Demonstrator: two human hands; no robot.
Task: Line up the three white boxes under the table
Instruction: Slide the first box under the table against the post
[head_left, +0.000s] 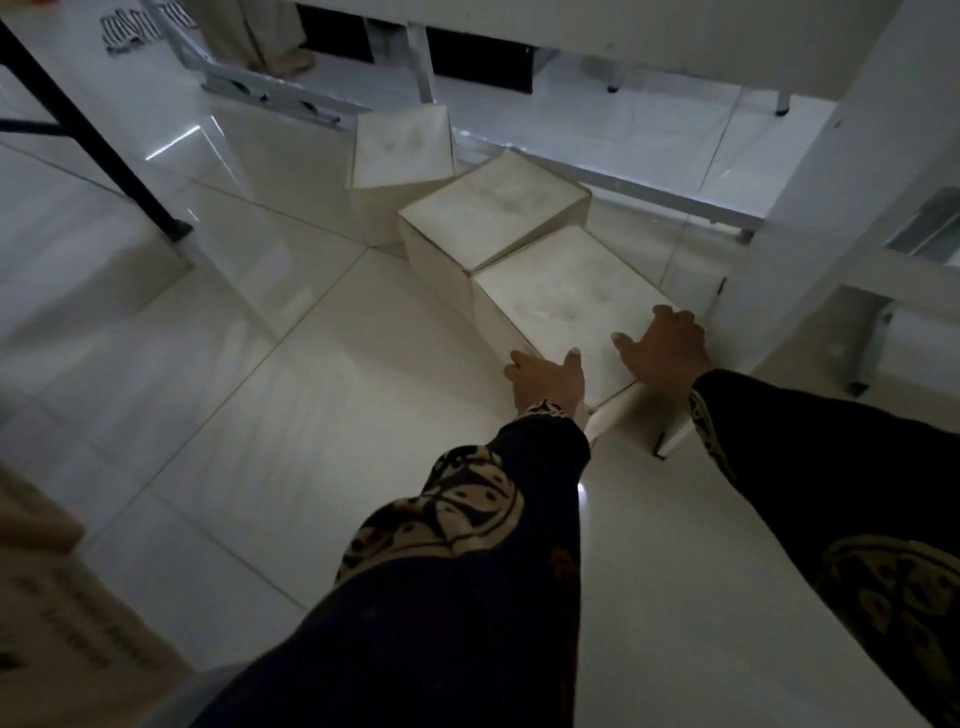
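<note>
Head view showed three white square cardboard-like boxes on the glossy tiled floor: nearest box (566, 306), middle box (488, 213) at its 11 o'clock, far box (402, 148) beyond, all askew. Left hand (545, 382) and right hand (662, 348) lay on the nearest box's near edge, fingers (662, 312) spread, gripping nothing. It looked stiff and light; pushing at the corners should slide it.

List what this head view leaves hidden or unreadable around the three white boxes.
- Nearest box: near corners covered by left hand and right hand; whether either has a grip is unclear.
- Middle box: right side hidden behind the nearest box.
- Farthest box: base hidden by its tilted face.
- Printed carton: cut by the left edge, text blurred.
</note>
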